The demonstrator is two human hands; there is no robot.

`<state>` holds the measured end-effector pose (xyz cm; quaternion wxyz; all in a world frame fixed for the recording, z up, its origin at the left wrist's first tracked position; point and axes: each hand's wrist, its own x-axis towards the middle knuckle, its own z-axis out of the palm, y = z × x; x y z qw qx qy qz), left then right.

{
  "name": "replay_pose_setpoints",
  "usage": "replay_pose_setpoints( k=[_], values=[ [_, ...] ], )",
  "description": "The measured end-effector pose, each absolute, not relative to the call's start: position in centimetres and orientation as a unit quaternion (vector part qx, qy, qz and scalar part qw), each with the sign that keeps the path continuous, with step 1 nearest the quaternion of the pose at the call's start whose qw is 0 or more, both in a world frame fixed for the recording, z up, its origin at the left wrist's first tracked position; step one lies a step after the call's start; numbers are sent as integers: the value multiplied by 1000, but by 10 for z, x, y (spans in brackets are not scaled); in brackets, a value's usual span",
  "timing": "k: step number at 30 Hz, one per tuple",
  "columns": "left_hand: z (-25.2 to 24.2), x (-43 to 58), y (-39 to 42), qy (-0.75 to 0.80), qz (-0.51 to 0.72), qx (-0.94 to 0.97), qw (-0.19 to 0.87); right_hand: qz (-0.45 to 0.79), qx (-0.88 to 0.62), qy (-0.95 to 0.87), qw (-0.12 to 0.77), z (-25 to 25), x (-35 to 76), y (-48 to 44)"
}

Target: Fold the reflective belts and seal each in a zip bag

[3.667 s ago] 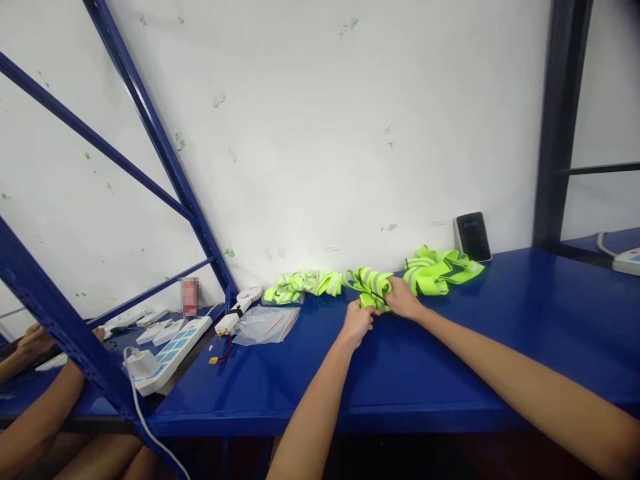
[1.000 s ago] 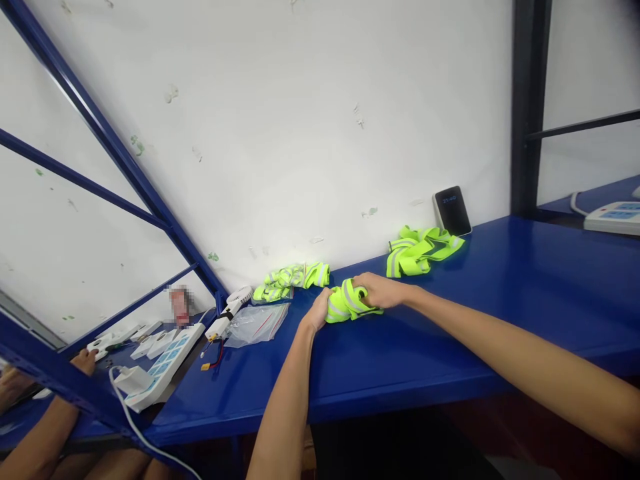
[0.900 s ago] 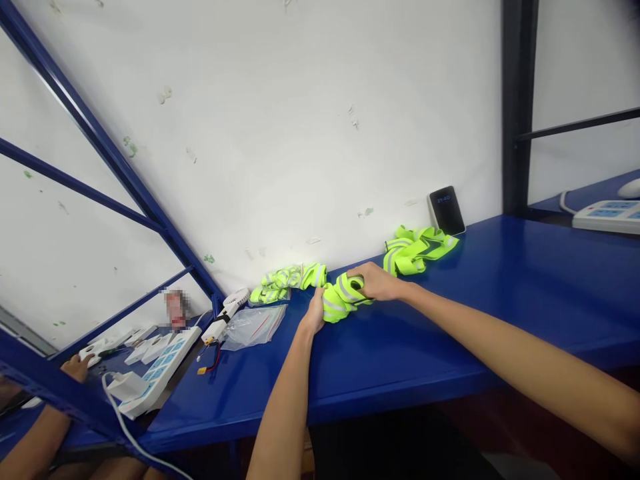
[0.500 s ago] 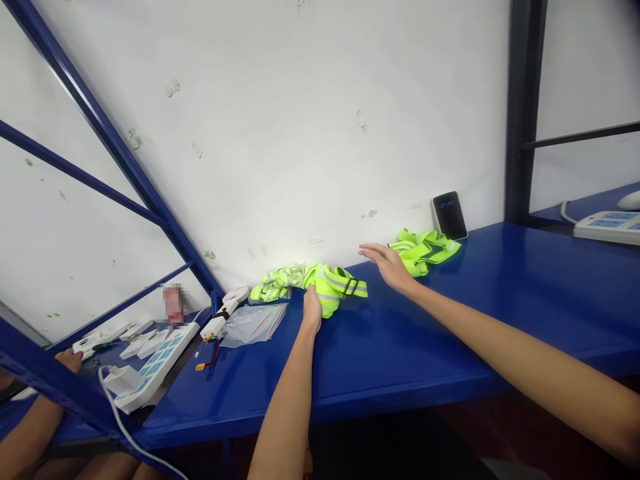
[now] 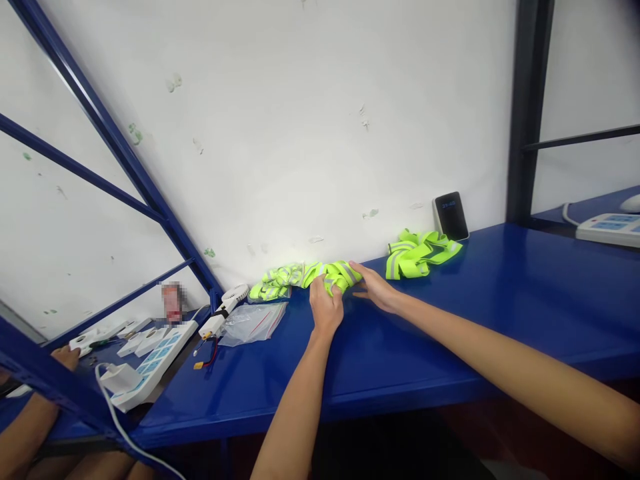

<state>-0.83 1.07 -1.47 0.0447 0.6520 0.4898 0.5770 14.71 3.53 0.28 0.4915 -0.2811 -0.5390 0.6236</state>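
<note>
A neon-yellow reflective strap [image 5: 345, 272] with grey stripes lies bunched between my two hands on the blue table [image 5: 430, 340]. My left hand [image 5: 326, 308] is closed around its near side, knuckles toward me. At the right end, my right hand [image 5: 376, 288] holds the bundle, fingers curved about it; part of the strap is hidden behind them. Directly to the left rests another neon-yellow bundle [image 5: 275, 281], apparently in clear plastic. A third loose neon-yellow strap [image 5: 420, 255] is heaped to the right, apart from my hands.
A dark-screened device [image 5: 451, 215] leans against the wall. To the left are a flat clear zip bag [image 5: 254, 323], a small white fan [image 5: 234, 293], a connector wire [image 5: 206, 357] and a power strip [image 5: 157, 363]. Another person's hand [image 5: 66, 358] is beyond the blue frame post [image 5: 150, 187].
My right hand has come left from beside the loose strap onto the bundle's right end. My left hand has shifted slightly right, and the dangling buckle end is gathered in.
</note>
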Motion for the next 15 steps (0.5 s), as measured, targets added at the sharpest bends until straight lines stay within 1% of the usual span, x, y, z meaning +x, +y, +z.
replay_pose_setpoints(
  k=[3, 8, 9, 11, 13, 15],
  values=[
    [-11, -3, 5, 469, 597, 645, 88, 668, -262, -476, 508, 7, 144, 31],
    [-7, 11, 7, 466, 645, 570, 205, 665, -202, -432, 574, 17, 142, 27],
    [-8, 15, 10, 466, 658, 539, 245, 666, -185, -439, 574, 19, 143, 26],
    [-9, 20, 13, 450, 676, 460, 360, 675, -163, -461, 552, 23, 147, 24],
    [-10, 24, 15, 407, 668, 390, 485, 686, -155, -482, 523, 25, 151, 20],
    [-10, 25, 13, 364, 641, 362, 571, 686, -146, -505, 504, 27, 153, 16]
  ],
)
